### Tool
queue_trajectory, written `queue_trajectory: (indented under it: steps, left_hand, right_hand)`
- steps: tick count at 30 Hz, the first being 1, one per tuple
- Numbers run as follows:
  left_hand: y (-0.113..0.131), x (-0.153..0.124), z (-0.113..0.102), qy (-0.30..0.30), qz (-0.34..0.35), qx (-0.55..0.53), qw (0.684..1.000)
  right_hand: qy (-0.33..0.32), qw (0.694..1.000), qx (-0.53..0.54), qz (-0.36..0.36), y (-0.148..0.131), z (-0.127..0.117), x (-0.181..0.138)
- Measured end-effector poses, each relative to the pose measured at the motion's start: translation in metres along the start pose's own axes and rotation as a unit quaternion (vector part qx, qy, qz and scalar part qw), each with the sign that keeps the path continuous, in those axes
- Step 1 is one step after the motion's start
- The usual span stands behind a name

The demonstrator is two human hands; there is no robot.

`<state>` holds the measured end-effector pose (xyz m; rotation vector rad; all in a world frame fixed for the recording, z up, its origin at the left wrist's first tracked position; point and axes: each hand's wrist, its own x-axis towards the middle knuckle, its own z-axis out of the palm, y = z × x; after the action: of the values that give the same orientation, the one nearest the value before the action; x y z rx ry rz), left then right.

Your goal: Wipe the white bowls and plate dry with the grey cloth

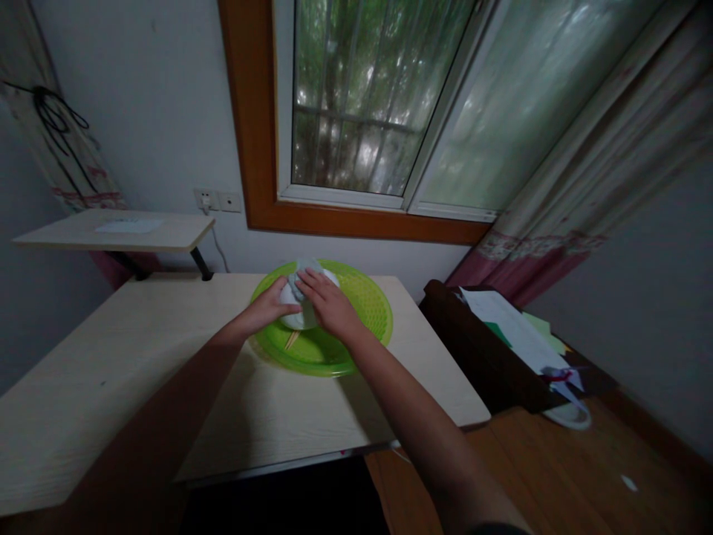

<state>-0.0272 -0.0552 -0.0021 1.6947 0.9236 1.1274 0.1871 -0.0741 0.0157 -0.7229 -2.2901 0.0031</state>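
Observation:
My left hand grips the near left side of a white bowl, its thumb lying across the front. My right hand presses a pale grey-green cloth against the bowl, fingers bent over it. Both hands are over a bright green plastic basket with a perforated inside. Below the bowl, a pair of wooden chopsticks lies in the basket. My hands and the cloth cover much of the bowl.
The basket stands on a light wooden table. A raised shelf with a paper sheet is at the left. Right of the table, a dark brown piece of furniture bears papers. Behind are a wall and a window.

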Motion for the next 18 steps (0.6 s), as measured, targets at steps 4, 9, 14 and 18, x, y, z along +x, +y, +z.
queue_trajectory:
  steps: [4,9,14,18]
  left_hand:
    - [0.0,0.001,0.001,0.009,0.014,-0.02,1.0]
    - [-0.003,-0.001,-0.005,0.043,-0.021,-0.001,0.999]
    - [-0.001,-0.003,-0.006,0.072,-0.026,-0.007,0.997]
    - [0.002,-0.003,-0.004,0.078,-0.031,-0.032,0.996]
  right_hand:
    - [-0.008,1.0,0.012,-0.013,-0.006,0.0,0.003]
    - [0.093,0.989,0.027,0.115,0.012,0.002,-0.003]
    - [0.146,0.951,0.063,0.265,0.038,0.009,-0.012]
    - [0.135,0.947,0.054,0.286,0.041,0.012,-0.013]
